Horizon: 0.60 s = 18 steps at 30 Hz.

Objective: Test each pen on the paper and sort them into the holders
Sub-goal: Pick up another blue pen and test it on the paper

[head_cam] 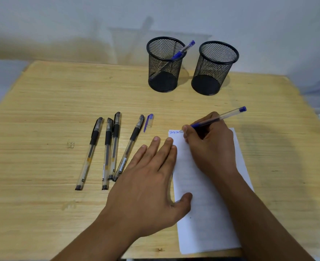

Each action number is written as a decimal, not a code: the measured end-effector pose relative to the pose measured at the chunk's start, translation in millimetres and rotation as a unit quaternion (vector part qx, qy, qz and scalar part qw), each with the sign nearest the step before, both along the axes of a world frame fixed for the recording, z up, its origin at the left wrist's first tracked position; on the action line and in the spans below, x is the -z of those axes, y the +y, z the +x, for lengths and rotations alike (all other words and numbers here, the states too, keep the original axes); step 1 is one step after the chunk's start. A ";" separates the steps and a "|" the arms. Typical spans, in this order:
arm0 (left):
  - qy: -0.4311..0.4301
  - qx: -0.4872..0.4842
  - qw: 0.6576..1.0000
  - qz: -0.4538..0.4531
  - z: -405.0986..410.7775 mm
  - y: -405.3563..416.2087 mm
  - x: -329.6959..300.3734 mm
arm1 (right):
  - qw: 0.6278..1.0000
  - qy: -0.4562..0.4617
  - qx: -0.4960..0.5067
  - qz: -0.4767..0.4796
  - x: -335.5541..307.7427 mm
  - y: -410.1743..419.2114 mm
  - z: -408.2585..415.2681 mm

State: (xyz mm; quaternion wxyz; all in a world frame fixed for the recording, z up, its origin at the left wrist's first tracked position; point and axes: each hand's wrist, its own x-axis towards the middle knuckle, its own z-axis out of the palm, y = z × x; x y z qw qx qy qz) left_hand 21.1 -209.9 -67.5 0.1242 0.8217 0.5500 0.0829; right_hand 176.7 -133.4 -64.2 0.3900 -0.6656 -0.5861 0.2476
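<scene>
Four black pens (106, 149), two blue pens (217, 118) — one loose cap (149, 121), two holders (164, 65), one paper (208, 213).

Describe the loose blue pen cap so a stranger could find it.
On the wooden table, look just right of the row of four black pens. The blue pen cap lies there alone: short, blue-clipped, with no barrel attached.

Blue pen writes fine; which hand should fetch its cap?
Left. The left hand lies flat beside the paper, nearest the loose cap; the right hand grips the blue pen.
</scene>
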 end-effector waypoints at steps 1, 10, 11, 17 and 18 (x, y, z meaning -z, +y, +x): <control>-0.002 -0.001 1.000 0.000 0.1 0.1 -0.5 | 1.000 -0.002 0.000 0.001 0.1 -0.1 -0.2; 0.010 0.001 1.000 -0.003 0.3 0.2 0.7 | 1.000 -0.007 -0.001 0.004 -0.7 -1.5 -1.0; 0.010 0.001 1.000 -0.004 0.1 0.3 1.1 | 1.000 -0.008 -0.004 0.004 -0.6 -1.7 -0.9; 0.014 0.002 1.000 -0.005 0.2 0.4 -0.3 | 1.000 -0.006 0.002 0.008 -0.1 -0.7 0.0; 0.013 0.002 1.000 -0.005 0.1 0.1 0.1 | 1.000 -0.009 -0.001 0.010 -0.2 -0.9 -0.1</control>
